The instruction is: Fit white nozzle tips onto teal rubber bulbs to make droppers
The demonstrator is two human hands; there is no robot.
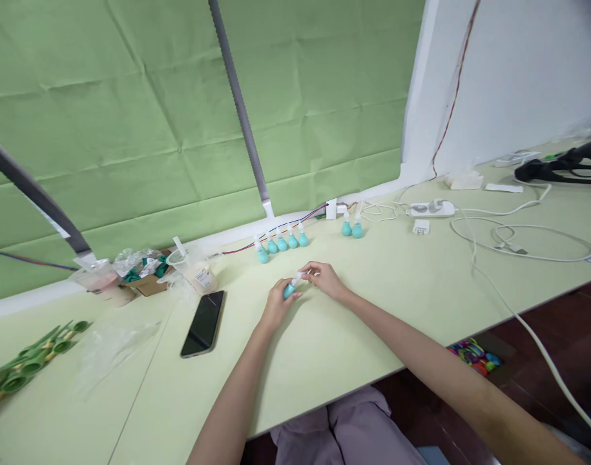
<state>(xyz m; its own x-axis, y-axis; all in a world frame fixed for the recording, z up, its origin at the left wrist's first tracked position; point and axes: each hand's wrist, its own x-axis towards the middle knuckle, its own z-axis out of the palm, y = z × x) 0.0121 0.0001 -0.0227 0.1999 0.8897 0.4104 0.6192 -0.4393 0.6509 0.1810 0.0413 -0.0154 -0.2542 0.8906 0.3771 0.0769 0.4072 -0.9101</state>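
While both hands meet over the pale table (373, 323), left hand (276, 307) clenched around a small teal bulb (289, 290), right hand (327, 278) pinching its white tip, phone (203, 323) to the left, row of similar bulbs (281, 244) behind

Seven teal bottles (281, 243), one phone (203, 323)

The small bottle (290, 289) is teal with a white top, like the teal, white-capped bottles in a row (281, 243) and the pair (352, 227) beyond. The counter (373, 323) is pale yellow-green, the backdrop cloth (130, 110) a creased mid green. The phone (203, 323) is glossy black, the power strip (431, 208) white, and the plastic pieces (28, 361) green with yellow.
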